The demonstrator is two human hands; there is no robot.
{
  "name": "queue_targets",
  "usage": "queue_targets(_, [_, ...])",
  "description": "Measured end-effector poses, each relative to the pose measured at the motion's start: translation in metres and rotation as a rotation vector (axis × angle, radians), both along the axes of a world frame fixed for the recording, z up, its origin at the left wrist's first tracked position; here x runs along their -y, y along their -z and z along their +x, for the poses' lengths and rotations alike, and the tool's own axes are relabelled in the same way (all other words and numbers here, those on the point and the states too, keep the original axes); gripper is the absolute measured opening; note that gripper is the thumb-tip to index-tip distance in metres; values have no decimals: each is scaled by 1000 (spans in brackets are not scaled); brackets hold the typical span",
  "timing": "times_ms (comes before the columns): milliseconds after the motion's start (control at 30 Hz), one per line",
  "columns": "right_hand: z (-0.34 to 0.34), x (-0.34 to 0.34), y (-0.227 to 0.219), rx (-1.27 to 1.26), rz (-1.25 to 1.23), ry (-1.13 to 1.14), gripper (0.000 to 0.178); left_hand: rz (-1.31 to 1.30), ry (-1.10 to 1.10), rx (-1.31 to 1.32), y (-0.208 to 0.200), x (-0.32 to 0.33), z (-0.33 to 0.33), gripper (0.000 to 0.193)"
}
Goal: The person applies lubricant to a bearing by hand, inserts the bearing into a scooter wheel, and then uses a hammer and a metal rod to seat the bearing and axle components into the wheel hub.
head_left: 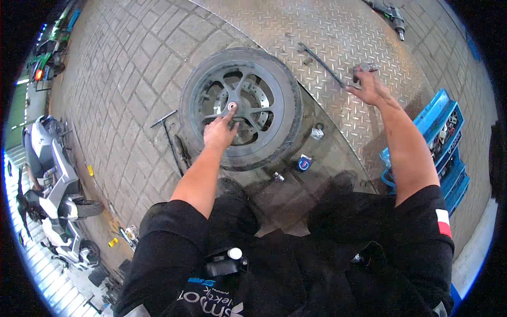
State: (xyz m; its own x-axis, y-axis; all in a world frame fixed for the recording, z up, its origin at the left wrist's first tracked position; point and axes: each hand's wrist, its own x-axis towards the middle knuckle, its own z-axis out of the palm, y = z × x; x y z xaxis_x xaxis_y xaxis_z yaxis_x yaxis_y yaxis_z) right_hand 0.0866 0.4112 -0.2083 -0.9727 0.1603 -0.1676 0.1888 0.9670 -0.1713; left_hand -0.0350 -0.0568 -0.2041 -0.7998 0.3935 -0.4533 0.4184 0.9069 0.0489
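Observation:
A motorcycle wheel (288,113) with a black tyre and grey spokes lies flat on the paving. My left hand (221,131) is over its near spokes, index finger stretched onto the round hub bearing (232,106) and the other fingers loosely bent. Further right, my right hand (369,90) hovers low over the metal tread plate (338,31), thumb and fingers apart. Its fingertips are at a small greyish part (368,67), partly hidden by them. Just by the thumb ends a long dark rod (322,64).
A T-handle tool (168,138) lies left of the wheel. A metal socket (278,177), a blue box (303,162) and a small plastic bag (317,133) are near my knees. An open blue toolbox (441,132) stands right; a power tool (396,22) lies beyond. Motorcycles (53,179) stand left.

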Motion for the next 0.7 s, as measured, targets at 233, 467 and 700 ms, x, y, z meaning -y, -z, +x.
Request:
queue_targets(233, [30, -4, -2, 319, 40, 461, 80, 646, -168, -204, 5, 24, -29, 71])
queue_targets(467, [46, -21, 46, 322, 16, 657, 59, 689, -116, -157, -13, -1, -47, 64])
queue_targets(700, [16, -6, 61, 397, -60, 729, 36, 618, 563, 297, -15, -60, 58, 42])
